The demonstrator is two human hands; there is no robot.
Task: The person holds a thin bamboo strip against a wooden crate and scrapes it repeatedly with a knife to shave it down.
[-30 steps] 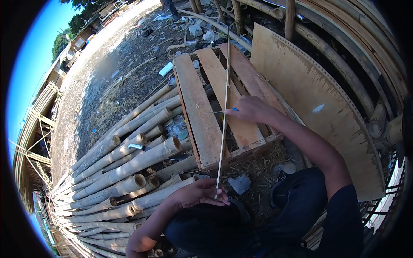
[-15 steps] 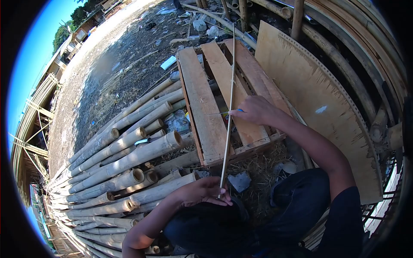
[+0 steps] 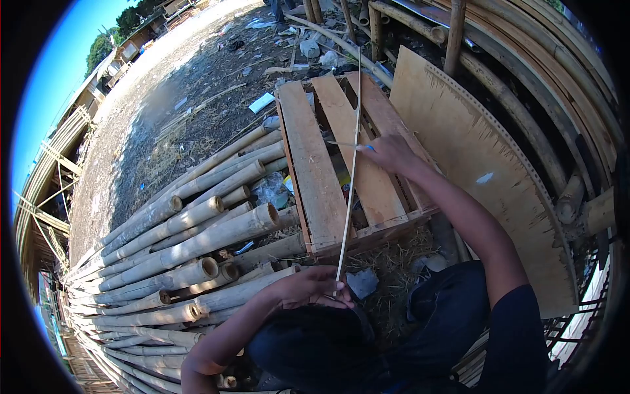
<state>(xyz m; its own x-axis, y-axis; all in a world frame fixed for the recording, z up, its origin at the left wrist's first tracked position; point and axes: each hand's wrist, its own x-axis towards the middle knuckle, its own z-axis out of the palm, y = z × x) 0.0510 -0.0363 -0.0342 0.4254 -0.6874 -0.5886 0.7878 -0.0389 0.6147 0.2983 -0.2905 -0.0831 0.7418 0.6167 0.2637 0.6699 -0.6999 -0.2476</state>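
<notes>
A long thin pale strip [image 3: 349, 203] runs from near my lap up across a wooden slatted crate [image 3: 315, 177]. At its lower end my left hand [image 3: 317, 289] pinches it between the fingers. Farther up, my right hand [image 3: 388, 153] is closed on a knife with a blue handle [image 3: 369, 148], whose thin blade [image 3: 341, 143] points left across the strip, over the crate's middle slat. Whether the blade touches the strip is hard to tell.
Cut bamboo poles [image 3: 223, 226] lie stacked on the left, open ends towards the crate. A curved plywood sheet [image 3: 472, 157] leans on the right before more bamboo. Litter [image 3: 308, 49] and a person's legs [image 3: 275, 9] are at the top.
My right hand and the knife have moved up along the strip, away from my left hand. My left hand stays at the strip's lower end. The view has shifted slightly.
</notes>
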